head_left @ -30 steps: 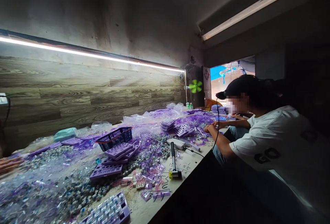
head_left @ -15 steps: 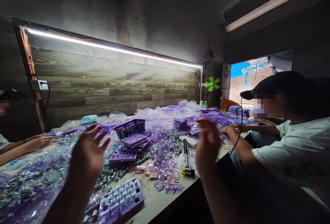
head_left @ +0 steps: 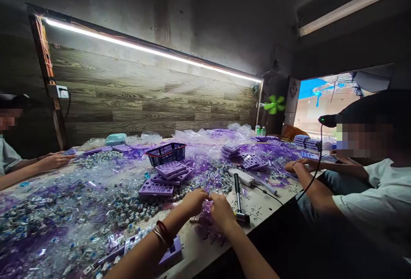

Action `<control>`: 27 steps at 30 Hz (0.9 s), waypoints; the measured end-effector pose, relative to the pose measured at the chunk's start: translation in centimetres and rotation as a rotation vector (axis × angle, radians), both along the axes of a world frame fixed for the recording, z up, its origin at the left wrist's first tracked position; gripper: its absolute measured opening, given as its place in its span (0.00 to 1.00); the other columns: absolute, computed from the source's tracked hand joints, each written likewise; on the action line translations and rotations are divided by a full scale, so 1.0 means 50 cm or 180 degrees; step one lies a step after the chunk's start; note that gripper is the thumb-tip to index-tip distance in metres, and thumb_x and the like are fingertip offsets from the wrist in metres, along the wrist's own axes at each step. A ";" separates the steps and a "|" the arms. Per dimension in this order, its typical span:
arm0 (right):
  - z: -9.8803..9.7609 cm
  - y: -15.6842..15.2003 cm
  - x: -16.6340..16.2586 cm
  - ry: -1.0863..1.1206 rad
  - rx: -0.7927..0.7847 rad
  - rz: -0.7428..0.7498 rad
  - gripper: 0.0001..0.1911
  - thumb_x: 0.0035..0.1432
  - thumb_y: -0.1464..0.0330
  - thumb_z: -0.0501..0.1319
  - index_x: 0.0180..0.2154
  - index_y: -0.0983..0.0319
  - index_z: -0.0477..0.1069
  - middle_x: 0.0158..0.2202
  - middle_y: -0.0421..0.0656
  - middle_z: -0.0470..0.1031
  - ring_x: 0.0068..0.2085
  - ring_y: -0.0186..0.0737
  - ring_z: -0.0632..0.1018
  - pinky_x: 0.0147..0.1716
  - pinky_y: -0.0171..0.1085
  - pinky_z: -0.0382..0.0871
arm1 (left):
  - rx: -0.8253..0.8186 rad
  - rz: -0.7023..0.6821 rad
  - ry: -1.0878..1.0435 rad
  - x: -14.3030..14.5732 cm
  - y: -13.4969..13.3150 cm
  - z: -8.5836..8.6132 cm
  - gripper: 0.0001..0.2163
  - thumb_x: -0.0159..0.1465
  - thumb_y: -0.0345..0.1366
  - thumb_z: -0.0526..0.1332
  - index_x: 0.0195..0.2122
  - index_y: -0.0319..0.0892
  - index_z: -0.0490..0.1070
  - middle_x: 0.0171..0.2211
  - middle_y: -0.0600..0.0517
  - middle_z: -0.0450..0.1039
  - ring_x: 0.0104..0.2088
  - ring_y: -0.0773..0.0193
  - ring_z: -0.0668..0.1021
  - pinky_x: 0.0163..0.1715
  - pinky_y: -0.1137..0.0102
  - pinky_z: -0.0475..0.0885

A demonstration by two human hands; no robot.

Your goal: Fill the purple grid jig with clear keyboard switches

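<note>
My left hand (head_left: 193, 202) and my right hand (head_left: 221, 210) meet over the near edge of the table (head_left: 266, 206), both with fingers curled in. They pinch small clear purple plastic pieces (head_left: 208, 227) from a little heap under them. A purple tray with switches in it (head_left: 170, 249) lies partly under my left forearm, which wears bangles. Stacked purple trays (head_left: 167, 176) sit just beyond my hands. A small hammer (head_left: 239, 200) lies right of my right hand.
The table is strewn with grey switches (head_left: 80, 210) and clear purple bits. A dark basket (head_left: 166, 153) stands mid-table. One person (head_left: 362, 193) sits at the right, another's hand (head_left: 51, 161) rests at the left. A green fan (head_left: 274, 105) is at the back.
My hands were out of view, then rose open in front of me, and now have dropped together onto the purple pieces. The camera has swung left.
</note>
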State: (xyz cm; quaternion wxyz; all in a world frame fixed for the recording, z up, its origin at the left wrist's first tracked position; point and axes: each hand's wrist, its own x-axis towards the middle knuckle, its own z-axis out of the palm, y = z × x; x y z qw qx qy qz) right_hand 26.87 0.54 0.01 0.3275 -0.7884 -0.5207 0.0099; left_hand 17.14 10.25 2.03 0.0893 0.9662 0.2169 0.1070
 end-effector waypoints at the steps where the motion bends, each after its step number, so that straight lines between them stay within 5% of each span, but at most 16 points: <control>1: -0.003 0.005 -0.001 -0.0019 -0.0043 0.0031 0.24 0.51 0.86 0.48 0.42 0.66 0.75 0.41 0.49 0.77 0.47 0.43 0.74 0.48 0.35 0.63 | 0.0067 -0.0018 0.0153 -0.005 0.003 -0.003 0.19 0.53 0.20 0.55 0.40 0.47 0.75 0.41 0.49 0.74 0.44 0.58 0.75 0.41 0.68 0.71; 19: -0.034 0.038 0.010 -0.0163 -0.0191 -0.0097 0.19 0.55 0.83 0.51 0.44 0.67 0.75 0.44 0.52 0.74 0.48 0.44 0.73 0.49 0.35 0.63 | 0.0367 0.0178 0.0599 -0.023 0.010 0.017 0.13 0.59 0.29 0.53 0.39 0.46 0.75 0.44 0.48 0.73 0.45 0.56 0.76 0.42 0.66 0.72; 27: -0.021 0.008 0.026 0.0027 0.0073 -0.0246 0.25 0.55 0.84 0.48 0.54 0.71 0.66 0.49 0.55 0.71 0.49 0.45 0.73 0.49 0.37 0.64 | 0.0375 0.0491 0.0578 -0.010 0.014 0.020 0.12 0.59 0.31 0.54 0.37 0.47 0.76 0.42 0.48 0.75 0.43 0.57 0.77 0.41 0.66 0.71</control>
